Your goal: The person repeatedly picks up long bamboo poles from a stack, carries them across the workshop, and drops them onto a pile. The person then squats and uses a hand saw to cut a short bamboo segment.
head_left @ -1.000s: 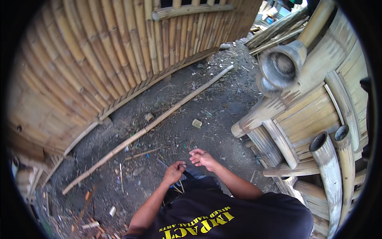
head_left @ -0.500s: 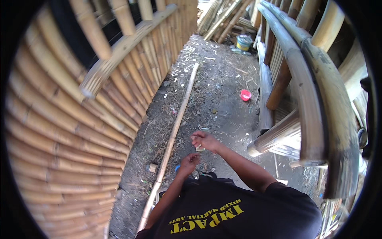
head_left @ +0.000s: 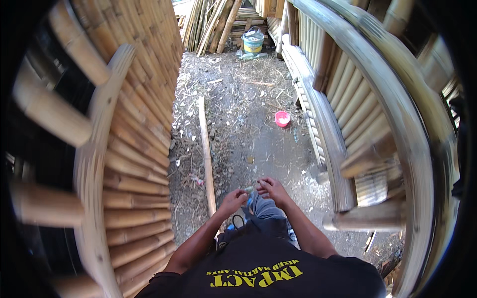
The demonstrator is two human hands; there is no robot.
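In front of my waist both hands are raised close together. My left hand [head_left: 233, 201] is closed, fingertips pinched, with a small pale greenish thing [head_left: 250, 189] at their tips whose kind I cannot make out. Just to its right, my right hand [head_left: 272, 191] has bent fingers that stand somewhat apart, and I see nothing in them. Below the hands show my grey trousers [head_left: 266, 207].
A long bamboo pole [head_left: 205, 149] lies on the littered ground at left. Slatted bamboo walling [head_left: 139, 149] rises on the left, a bamboo bench [head_left: 343, 149] on the right. Ahead are a pink bowl [head_left: 282, 118], a bucket [head_left: 253, 41] and stacked bamboo poles [head_left: 211, 25].
My view has turned, so the pink bowl and bucket sit further left. My hands have come level, side by side; before, the right was beyond the left.
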